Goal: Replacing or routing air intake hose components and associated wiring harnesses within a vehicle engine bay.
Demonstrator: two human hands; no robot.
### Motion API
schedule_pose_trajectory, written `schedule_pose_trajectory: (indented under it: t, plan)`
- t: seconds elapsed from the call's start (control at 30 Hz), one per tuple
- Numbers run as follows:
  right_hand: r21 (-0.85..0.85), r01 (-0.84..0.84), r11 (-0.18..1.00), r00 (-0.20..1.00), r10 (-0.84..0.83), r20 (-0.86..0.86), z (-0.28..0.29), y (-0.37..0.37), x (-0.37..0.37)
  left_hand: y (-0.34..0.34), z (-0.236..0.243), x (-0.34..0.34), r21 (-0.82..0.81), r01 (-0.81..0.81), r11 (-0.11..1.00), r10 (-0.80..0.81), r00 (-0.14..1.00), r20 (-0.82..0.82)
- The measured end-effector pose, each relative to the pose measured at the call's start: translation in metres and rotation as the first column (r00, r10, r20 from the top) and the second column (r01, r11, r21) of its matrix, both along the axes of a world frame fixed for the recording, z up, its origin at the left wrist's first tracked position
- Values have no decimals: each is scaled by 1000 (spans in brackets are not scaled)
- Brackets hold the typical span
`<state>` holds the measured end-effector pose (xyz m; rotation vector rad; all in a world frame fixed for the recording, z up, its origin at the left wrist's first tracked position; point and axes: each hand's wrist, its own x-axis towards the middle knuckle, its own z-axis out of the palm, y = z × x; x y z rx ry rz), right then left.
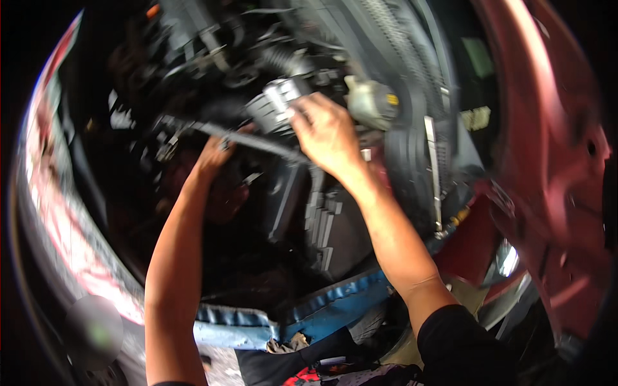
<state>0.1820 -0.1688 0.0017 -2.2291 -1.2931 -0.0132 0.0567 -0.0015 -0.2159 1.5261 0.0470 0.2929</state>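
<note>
Dark engine bay [248,273] — blue edge [344,299] nearest, red bodywork [553,193] at right.

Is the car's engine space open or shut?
Open: the left hand and right hand reach inside, among uncovered engine parts.

1. A vehicle-repair spot, at an open engine bay [244,264]; whether indoors or outdoors, I cannot tell.
2. Just right of the right hand [328,132]: a pale fluid reservoir [368,103], its cap marked yellow.
3. Beyond the left hand [215,153]: blurred engine parts [193,38].
4. Well right of both hands: sunlit-looking red bodywork [553,193].
</note>
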Motion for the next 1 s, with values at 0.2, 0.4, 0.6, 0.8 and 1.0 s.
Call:
schedule_pose_trajectory:
  t: [0.2, 0.4, 0.6, 0.8, 1.0]
  plan:
    - [27, 166, 986, 975, -169, 145, 83, -95, -21, 7, -17, 4, 189, -13, 982, 12, 1000, 9]
    - [-165, 592, 789, 806, -570, 162, 129, -216, -28, 7, -7, 0, -94, 19, 995, -34, 987, -160]
    - [-167, 691, 703, 722, -666, 186, 128, -268, 21, 27, -21, -12, 302, 57, 952, -21, 993, -120]
    - [-381, 620, 685, 771, -623, 133, 104, -279, 57, 9, -16, 1, -123, 41, 992, -94, 879, -467]
    - [-339, 592, 731, 805, -558, 202, 106, -296, 64, -17, -3, 20, -173, -85, 981, -6, 884, -467]
